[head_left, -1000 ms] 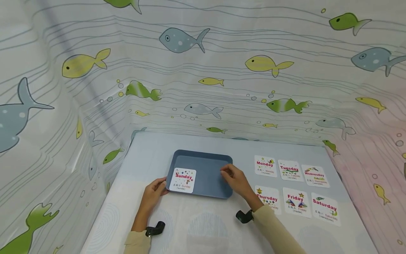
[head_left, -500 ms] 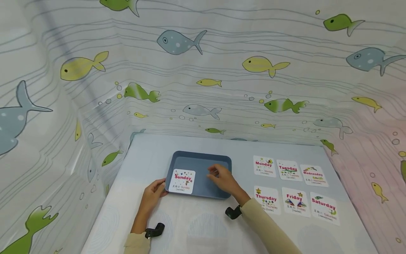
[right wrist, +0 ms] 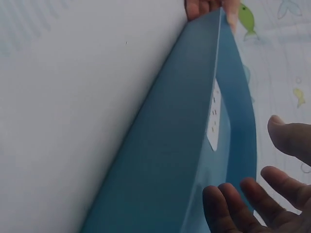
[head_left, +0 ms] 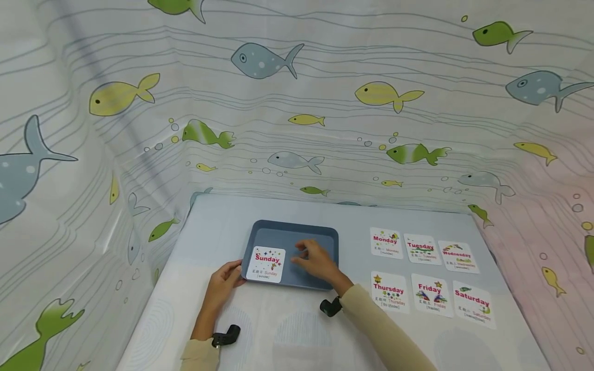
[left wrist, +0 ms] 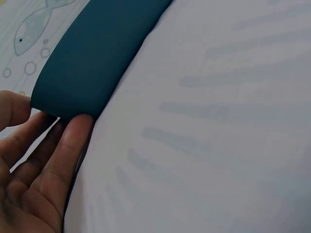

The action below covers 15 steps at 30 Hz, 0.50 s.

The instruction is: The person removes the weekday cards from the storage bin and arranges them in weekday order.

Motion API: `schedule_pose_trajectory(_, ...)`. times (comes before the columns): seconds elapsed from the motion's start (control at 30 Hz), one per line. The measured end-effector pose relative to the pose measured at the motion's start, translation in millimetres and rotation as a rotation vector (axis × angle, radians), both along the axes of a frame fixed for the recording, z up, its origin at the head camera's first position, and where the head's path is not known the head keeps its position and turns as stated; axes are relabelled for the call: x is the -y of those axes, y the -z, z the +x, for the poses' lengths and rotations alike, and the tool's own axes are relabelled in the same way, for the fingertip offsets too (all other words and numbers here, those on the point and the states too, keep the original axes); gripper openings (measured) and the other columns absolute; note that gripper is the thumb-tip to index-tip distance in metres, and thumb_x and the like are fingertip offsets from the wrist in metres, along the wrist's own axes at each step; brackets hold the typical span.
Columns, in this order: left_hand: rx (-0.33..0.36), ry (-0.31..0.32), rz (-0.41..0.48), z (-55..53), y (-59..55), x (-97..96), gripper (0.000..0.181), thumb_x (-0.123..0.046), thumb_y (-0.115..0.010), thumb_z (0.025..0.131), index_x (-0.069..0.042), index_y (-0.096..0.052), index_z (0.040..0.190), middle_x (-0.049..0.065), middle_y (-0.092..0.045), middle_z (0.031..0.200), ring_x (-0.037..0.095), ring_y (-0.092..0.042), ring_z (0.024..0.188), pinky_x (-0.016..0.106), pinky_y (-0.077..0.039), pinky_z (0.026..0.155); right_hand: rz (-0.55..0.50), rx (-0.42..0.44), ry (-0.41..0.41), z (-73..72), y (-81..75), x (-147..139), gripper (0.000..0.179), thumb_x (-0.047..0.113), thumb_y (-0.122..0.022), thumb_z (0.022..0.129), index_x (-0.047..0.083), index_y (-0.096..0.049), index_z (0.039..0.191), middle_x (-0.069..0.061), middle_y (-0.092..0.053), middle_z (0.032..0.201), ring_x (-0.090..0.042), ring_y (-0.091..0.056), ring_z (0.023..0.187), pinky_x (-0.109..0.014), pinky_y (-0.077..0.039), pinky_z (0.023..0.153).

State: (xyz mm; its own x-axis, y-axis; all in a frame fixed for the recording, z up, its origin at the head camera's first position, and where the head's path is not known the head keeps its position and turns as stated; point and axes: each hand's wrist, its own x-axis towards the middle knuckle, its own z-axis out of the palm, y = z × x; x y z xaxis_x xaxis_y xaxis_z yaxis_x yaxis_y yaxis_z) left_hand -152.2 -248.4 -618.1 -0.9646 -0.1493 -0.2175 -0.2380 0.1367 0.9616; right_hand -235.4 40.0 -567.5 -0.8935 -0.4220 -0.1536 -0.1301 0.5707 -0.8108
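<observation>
In the head view a blue-grey tray [head_left: 297, 236] lies on the table with a white Sunday card [head_left: 266, 264] in its left part. My left hand [head_left: 224, 285] grips the tray's near left corner, its thumb at the rim; the left wrist view shows fingers [left wrist: 73, 138] against the tray's end wall. Over the tray's right half hovers my right hand [head_left: 317, 261], to the right of the Sunday card. In the right wrist view, its fingers [right wrist: 265, 199] are parted from the thumb, with nothing between them.
Right of the tray, cards lie in two rows: Monday [head_left: 386, 243], Tuesday [head_left: 422, 249] and Wednesday [head_left: 458, 256] at the back, Thursday [head_left: 389, 292], Friday [head_left: 432, 294] and Saturday [head_left: 474, 304] in front. A fish-print curtain [head_left: 297, 139] surrounds the table [head_left: 297, 330].
My right hand has moved left from the tray's right rim, over the tray towards the Sunday card. The left hand, tray and cards stay as they were.
</observation>
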Motion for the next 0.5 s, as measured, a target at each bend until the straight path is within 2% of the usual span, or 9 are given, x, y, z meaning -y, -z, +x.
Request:
schedule_pose_trajectory(0.23,-0.022,0.006,0.002,0.0,1.7,-1.4,0.039,-0.020,-0.057,0.103,0.002,-0.058,0.135,0.026,-0.060,0.134,0.013,-0.069,0.106,0.025,-0.062,0.084,0.019,0.009,-0.018,-0.7,10.4,12.1,0.047,0.030,-0.074,0.092,0.008,-0.058,0.130,-0.007,-0.061,0.126,-0.022,-0.062,0.108,-0.036,-0.057,0.086)
schedule_pose_trajectory(0.37,-0.011,0.006,0.003,1.8,1.9,-0.4,0.038,-0.019,-0.057,0.103,0.000,-0.058,0.135,0.024,-0.060,0.134,0.020,-0.068,0.110,0.026,-0.062,0.085,0.050,0.034,-0.024,-1.9,15.0,20.7,0.052,0.032,-0.076,0.090,0.009,-0.056,0.132,-0.006,-0.059,0.122,-0.019,-0.058,0.103,-0.035,-0.054,0.083)
schedule_pose_trajectory(0.5,-0.019,0.011,-0.001,0.9,1.9,0.9,0.037,-0.019,-0.056,0.103,0.000,-0.057,0.135,0.024,-0.060,0.135,0.020,-0.068,0.112,0.026,-0.062,0.085,0.096,0.026,-0.033,-3.3,18.0,29.9,0.060,0.034,-0.079,0.086,0.008,-0.054,0.134,-0.006,-0.057,0.117,-0.018,-0.054,0.101,-0.035,-0.051,0.084)
